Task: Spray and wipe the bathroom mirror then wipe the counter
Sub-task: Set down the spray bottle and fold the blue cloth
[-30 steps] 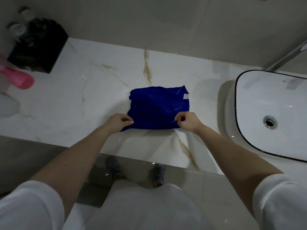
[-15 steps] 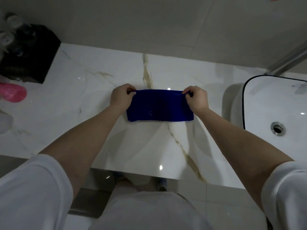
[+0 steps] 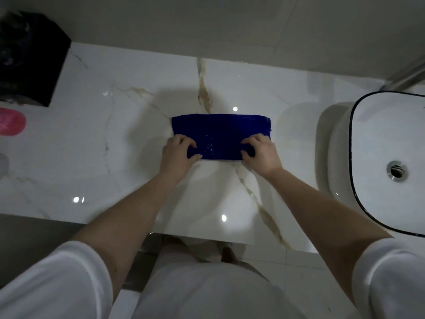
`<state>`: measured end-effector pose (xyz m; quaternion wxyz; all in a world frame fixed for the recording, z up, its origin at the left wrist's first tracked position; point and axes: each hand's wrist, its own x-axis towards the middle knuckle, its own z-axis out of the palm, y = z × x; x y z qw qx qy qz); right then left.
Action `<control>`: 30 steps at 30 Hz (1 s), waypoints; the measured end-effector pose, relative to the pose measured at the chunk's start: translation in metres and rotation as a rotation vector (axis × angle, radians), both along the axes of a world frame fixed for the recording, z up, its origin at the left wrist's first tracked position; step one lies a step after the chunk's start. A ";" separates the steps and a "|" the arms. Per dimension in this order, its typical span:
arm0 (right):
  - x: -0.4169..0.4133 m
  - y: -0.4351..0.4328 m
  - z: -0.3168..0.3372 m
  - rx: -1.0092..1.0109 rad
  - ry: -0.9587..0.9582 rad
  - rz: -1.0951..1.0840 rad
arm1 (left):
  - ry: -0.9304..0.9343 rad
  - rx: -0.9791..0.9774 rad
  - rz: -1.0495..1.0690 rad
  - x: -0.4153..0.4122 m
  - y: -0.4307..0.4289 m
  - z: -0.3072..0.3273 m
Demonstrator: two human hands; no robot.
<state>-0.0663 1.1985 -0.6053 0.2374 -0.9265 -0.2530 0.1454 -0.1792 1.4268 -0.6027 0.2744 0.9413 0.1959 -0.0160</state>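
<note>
Where the pale marble counter (image 3: 115,139) runs left to right beneath a grey tiled wall (image 3: 207,26), it carries every other item listed. Surface glossy, veined in tan, with small light reflections.

White basin (image 3: 388,134), black-rimmed, sits on the counter at the far right; a metal drain (image 3: 396,171) shows in its bowl and part of a metal faucet (image 3: 407,77) crosses the corner behind it.

Black box-like container (image 3: 30,63) stands at the far left corner against the wall; its contents are too dark to tell. Pink object (image 3: 11,122), cut by the left edge, lies just nearer than it.

Blue cloth (image 3: 220,132), folded into a long flat band, lies on the counter at centre, well apart from the basin.

Left hand (image 3: 178,155) grips the near left corner of the cloth: fingers (image 3: 184,141) curled over the top, thumb (image 3: 195,157) at the near edge, pinching the fabric.

Right hand (image 3: 262,155) takes the near right corner likewise, fingers bent down onto the cloth and closed on its edge.

Both forearms bare, white short sleeves at the near corners.
</note>
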 end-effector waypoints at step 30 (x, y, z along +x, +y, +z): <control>0.066 0.020 0.196 0.031 -0.206 0.084 | -0.441 -0.419 0.396 0.055 0.068 0.189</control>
